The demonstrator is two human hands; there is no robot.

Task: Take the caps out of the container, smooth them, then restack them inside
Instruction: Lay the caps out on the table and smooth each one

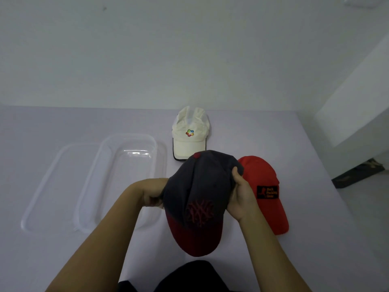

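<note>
I hold a dark navy cap [197, 192] with a maroon brim and red embroidered logo above the pale surface, brim pointing toward me. My left hand [152, 194] grips its left side, partly tucked under the crown. My right hand [242, 197] grips its right side, thumb on the fabric. A red cap [263, 178] with a black patch lies flat just right of it, partly behind my right hand. A white cap [190, 133] with a coloured logo lies farther back. The clear plastic container [155, 144] sits to the left with nothing in it.
The container's clear lid [42, 186] lies flat on the left, partly under the container. The pale sheet-covered surface [63, 260] meets a white wall at the back. On the right the surface ends, with floor and a dark object [355, 173] below.
</note>
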